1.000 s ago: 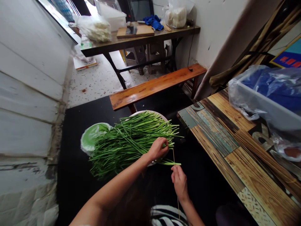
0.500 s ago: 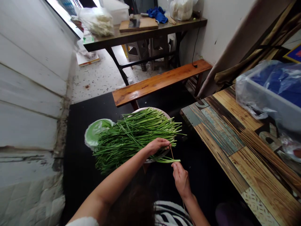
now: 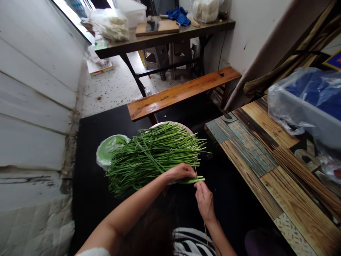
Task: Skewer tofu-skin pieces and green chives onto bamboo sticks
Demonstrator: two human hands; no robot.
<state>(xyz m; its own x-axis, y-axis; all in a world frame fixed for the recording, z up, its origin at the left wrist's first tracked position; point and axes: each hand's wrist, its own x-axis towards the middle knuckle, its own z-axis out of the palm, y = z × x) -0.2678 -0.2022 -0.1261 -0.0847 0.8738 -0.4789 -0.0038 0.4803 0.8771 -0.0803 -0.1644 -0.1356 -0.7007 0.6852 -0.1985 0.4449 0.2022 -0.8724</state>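
Note:
A big heap of long green garlic chives [image 3: 149,153] lies across a round bowl [image 3: 183,125], pale stalk ends to the right. My left hand [image 3: 182,171] is closed over a small bunch of chive stalks [image 3: 200,179] at the heap's near right edge. A thin tan straw strand [image 3: 196,169] sticks up by its fingertips. Just below the stalk ends, my right hand [image 3: 204,201] pinches the same strand, whose tail hangs down past the wrist. The underside of the bunch is hidden by the left hand.
A green tub lined with plastic [image 3: 110,149] stands left of the heap. On the right, a patchwork wood table [image 3: 239,156] carries a bundle of tan straws [image 3: 301,170] and a bagged plastic bin [image 3: 314,103]. Beyond are a wooden bench [image 3: 183,93] and another table [image 3: 160,37].
My left hand has come down onto the stalks, and the strand that stretched between my hands now shows only as a short piece. The right hand has barely moved.

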